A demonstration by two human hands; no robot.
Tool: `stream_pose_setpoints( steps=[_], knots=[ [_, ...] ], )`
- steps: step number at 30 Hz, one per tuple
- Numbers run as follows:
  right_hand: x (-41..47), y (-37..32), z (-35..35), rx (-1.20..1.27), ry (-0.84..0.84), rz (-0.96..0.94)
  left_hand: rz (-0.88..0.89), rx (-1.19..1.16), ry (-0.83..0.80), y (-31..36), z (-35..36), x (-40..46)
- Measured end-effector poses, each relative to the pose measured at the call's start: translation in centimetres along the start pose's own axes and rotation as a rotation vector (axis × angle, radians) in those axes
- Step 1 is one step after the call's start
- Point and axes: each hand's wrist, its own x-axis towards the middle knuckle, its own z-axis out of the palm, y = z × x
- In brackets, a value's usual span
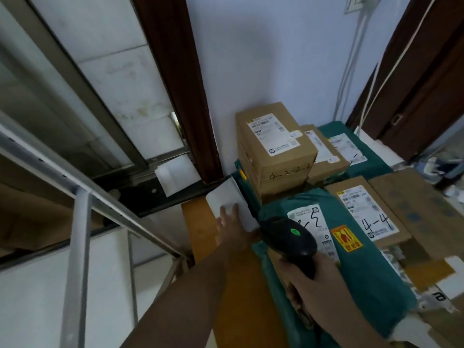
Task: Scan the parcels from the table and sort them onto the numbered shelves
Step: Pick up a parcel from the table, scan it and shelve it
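Green plastic wraps the big mailer bag (351,277) that fills the near part of the worktop (200,222), and everything else is placed from it here. A white label with handwritten black marks sits on the bag's top face, with a yellow and red sticker (347,238) just to the label's right. The black barcode scanner (291,238) hovers over the bag's far left corner, a green light glowing on its head; the right hand (316,285) grips its handle, fingers curled round it. Just left of the bag, the left hand (232,227) reaches forward with fingers spread and straight, their tips on a flat white parcel (227,200) that lies along the bag's far left side; whether the palm presses down or only touches is hard to tell from this angle. Beyond the bag stands a brown cardboard box (273,151) with a white label on top and "4-2-2" written on its front. A smaller cardboard box (324,154) leans beside it, and a second green bag (356,149) lies further right against the wall. To the right of the big bag, a flat cardboard parcel (366,212) carries a label marked "4-4". Well to the left of the bag, off the worktop, runs a grey metal shelf frame (77,222)
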Motion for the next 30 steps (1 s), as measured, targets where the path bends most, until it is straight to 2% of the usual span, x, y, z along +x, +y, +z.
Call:
stream_pose_setpoints(
  steps=[8, 14, 17, 20, 27, 30],
  knots=[
    [0.8, 0.0, -0.4, 0.003, -0.012, -0.007, -0.053, 0.084, 0.005, 1.0, 1.3, 1.1],
    [1.3, -0.3, -0.3, 0.019, -0.002, 0.009, 0.114, 0.223, 0.057, -2.3, 1.1, 1.1],
    [1.5, -0.2, -0.2, 0.027, -0.003, 0.011, 0.216, 0.285, 0.013, -2.5, 0.6, 2.2],
    [1.5, 0.0, 0.1, 0.03, 0.004, 0.009, 0.12, 0.178, 0.024, -0.9, 0.6, 2.8],
    [1.9, 0.5, 0.5, 0.03, 0.009, 0.066, -0.326, -0.314, 0.179, 3.1, 1.7, 4.5],
    [1.5, 0.2, 0.5, 0.03, 0.008, 0.054, -0.377, -0.395, 0.173, 2.1, 1.2, 4.6]
  ],
)
